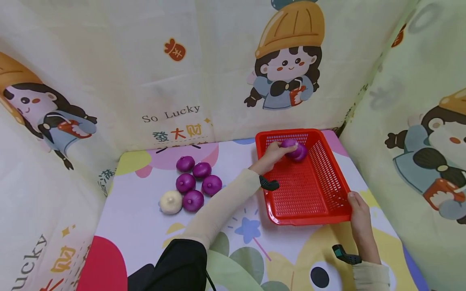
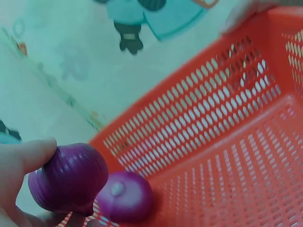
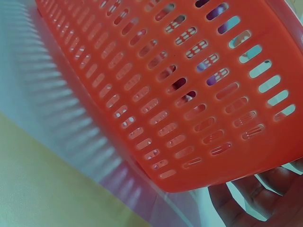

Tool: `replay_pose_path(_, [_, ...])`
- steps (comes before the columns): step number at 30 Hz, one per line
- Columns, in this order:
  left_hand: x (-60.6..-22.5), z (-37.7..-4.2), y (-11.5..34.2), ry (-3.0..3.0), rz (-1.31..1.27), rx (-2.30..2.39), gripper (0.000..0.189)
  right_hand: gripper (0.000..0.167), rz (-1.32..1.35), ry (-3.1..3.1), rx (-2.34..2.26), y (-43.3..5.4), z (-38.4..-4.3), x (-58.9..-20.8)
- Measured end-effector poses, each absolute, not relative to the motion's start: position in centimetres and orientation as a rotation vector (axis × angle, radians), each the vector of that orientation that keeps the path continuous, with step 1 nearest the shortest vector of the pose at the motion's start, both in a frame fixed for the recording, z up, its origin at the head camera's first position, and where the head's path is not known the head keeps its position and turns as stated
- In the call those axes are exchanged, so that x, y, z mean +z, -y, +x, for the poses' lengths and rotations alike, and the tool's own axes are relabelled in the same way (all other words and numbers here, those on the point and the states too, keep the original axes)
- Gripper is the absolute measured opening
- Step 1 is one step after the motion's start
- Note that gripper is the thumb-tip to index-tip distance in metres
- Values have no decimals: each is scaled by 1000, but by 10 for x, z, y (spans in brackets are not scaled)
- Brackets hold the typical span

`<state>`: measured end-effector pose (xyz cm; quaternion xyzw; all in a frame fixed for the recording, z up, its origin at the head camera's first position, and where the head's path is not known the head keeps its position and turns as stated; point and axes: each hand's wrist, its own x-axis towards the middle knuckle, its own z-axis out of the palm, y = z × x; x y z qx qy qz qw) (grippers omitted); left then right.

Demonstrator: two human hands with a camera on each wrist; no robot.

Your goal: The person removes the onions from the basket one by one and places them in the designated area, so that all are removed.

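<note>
My left hand (image 1: 274, 154) grips a red onion (image 2: 71, 177) with the thumb over its side, at the far end of a red plastic basket (image 1: 298, 198). Just beyond it, a second red onion (image 2: 125, 196) lies inside the basket against the wall. At the basket's near right corner, my right hand (image 1: 360, 214) holds the rim; in the right wrist view its fingers (image 3: 258, 189) curl under the edge. On the left of the table sit several more red onions (image 1: 185, 183) in a loose group, with a white onion (image 1: 170, 202) at their near left.
The table (image 1: 145, 242) has a cloth with cartoon prints. Patterned fabric walls (image 1: 225, 81) close off the back and both sides. A black wrist strap (image 1: 268, 184) sits on the left wrist, and the left forearm (image 1: 222, 210) crosses the table's middle.
</note>
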<state>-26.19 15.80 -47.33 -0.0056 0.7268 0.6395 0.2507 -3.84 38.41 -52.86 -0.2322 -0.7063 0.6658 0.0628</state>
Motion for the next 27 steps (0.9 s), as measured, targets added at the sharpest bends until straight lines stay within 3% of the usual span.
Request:
replay_pose_path(6, [-455, -250, -144, -1985, 169, 1713, 78, 23, -702, 2134, 2012, -385, -39, -528])
replay_pose_path(27, [-419, -230, -36, -2041, 568, 1761, 63, 23, -711, 2155, 1995, -384, -40, -528])
